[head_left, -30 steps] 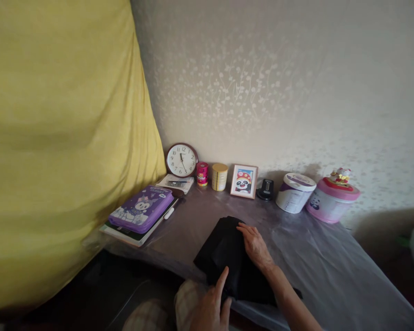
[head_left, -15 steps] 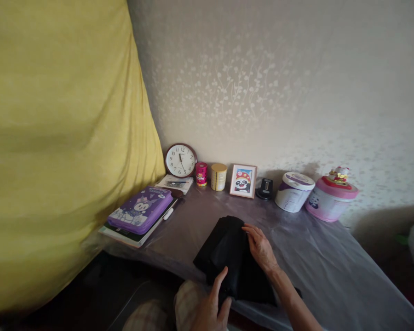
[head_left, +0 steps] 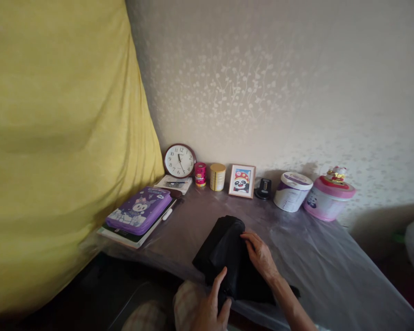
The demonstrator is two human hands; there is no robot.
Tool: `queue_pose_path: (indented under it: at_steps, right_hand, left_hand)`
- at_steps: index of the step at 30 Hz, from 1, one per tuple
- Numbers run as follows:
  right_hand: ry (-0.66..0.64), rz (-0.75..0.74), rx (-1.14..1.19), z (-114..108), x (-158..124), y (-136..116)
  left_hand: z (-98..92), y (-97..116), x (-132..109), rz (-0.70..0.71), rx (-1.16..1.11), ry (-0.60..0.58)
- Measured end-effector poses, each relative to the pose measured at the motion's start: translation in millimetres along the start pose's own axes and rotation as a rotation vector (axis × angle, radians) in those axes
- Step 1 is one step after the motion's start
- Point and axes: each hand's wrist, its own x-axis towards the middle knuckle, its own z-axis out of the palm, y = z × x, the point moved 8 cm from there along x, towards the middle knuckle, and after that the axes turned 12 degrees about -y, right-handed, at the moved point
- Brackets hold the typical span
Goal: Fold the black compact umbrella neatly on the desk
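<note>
A folded piece of black fabric point(head_left: 224, 248) lies at the front edge of the table; I cannot tell whether it is a garment or a bag. At its near end is my left hand point(head_left: 212, 303), with the index finger along the top of the fabric and the thumb bent at the edge, the fabric between them. My right hand point(head_left: 260, 257) rests on the right part, its fingers closed together at a fold near the thick rolled side. The palm and forearm cover some of the fabric, and a small dark end sticks out past the right forearm.
A purple case point(head_left: 140, 211) lies on books at the left. Along the wall stand a clock point(head_left: 180, 161), a pink can point(head_left: 200, 174), a yellow can point(head_left: 217, 177), a picture frame point(head_left: 242, 181), a black device point(head_left: 263, 189), a white tub point(head_left: 293, 192) and a pink tub point(head_left: 327, 200). A yellow curtain point(head_left: 62, 138) hangs left.
My right hand has slid slightly toward me along the fold, its fingers more curled. The left hand stays in nearly the same place, and the camera view shifts slightly.
</note>
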Motion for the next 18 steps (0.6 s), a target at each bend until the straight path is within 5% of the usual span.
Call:
queue_pose_path:
  at_steps: [10,18]
  right_hand:
    - [-0.035,0.024,0.002,0,-21,-7]
    - [0.048,0.133,-0.216,-20,-46,21]
  left_hand:
    - [0.2,1,-1,0.005,-0.039,-0.021]
    - [2.9,-6,1,0.016,-0.050,0.017]
